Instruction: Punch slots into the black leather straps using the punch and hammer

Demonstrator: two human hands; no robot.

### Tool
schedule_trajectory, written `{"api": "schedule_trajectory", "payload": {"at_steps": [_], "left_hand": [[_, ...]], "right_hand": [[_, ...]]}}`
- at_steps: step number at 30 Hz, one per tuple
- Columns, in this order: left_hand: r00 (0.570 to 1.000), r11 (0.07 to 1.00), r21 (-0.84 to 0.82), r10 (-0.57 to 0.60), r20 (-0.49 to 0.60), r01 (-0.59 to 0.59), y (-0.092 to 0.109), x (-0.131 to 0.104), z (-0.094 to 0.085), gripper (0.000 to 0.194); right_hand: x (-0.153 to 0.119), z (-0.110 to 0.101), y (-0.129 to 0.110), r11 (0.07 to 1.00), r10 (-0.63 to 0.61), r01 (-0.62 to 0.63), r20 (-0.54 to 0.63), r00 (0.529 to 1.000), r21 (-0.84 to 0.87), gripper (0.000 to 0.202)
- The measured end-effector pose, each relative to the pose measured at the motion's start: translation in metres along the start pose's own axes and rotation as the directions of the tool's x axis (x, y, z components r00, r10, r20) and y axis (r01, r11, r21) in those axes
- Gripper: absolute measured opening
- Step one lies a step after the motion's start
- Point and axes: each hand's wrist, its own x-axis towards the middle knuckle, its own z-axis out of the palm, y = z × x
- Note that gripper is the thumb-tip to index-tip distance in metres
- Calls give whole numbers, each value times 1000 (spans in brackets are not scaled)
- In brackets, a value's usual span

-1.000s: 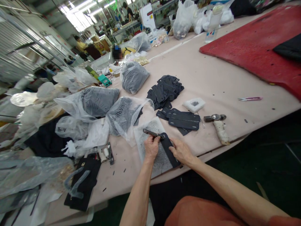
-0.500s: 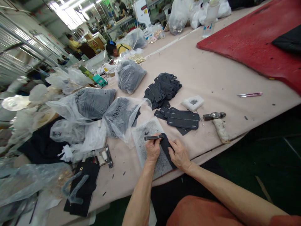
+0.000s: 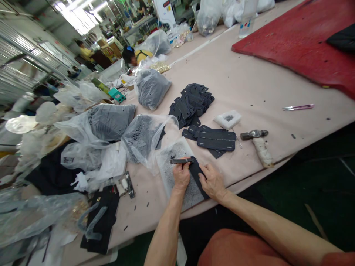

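Observation:
My left hand [image 3: 181,177] is closed around a dark metal punch tool [image 3: 179,161], whose one end meets the top end of a long black piece [image 3: 197,173]. My right hand [image 3: 213,181] grips the right edge of that black piece, thumb and fingers on it. Under both lies a speckled white board [image 3: 172,157]. Beyond the board are flat black pieces [image 3: 217,139] with slots, and a larger heap of them [image 3: 194,99] behind. A white block [image 3: 227,119] sits beside the flat pieces. To the right lies a hammer [image 3: 262,149] with a wrapped handle.
Snips [image 3: 298,107] lie at the right, near a red sheet [image 3: 283,48]. Filled plastic bags [image 3: 111,120] crowd the left, one marked bag [image 3: 141,138] touching the board. Another hammer [image 3: 129,184] is left of the board. A person in yellow [image 3: 142,55] is across the table.
The camera view has shifted slightly. Both hands, the punch tool and the black piece keep the same positions on the board.

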Motion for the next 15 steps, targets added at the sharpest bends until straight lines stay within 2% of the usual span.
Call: {"api": "schedule_trajectory", "payload": {"at_steps": [7, 15], "left_hand": [[999, 1000, -17, 11, 51, -10, -5, -1, 1, 14], [997, 993, 92, 72, 34, -75, -4, 1, 6, 15]], "right_hand": [[1, 0, 0, 1000, 13, -13, 14, 1000, 4, 39], [0, -1, 0, 1000, 11, -11, 22, 1000, 4, 40]]}}
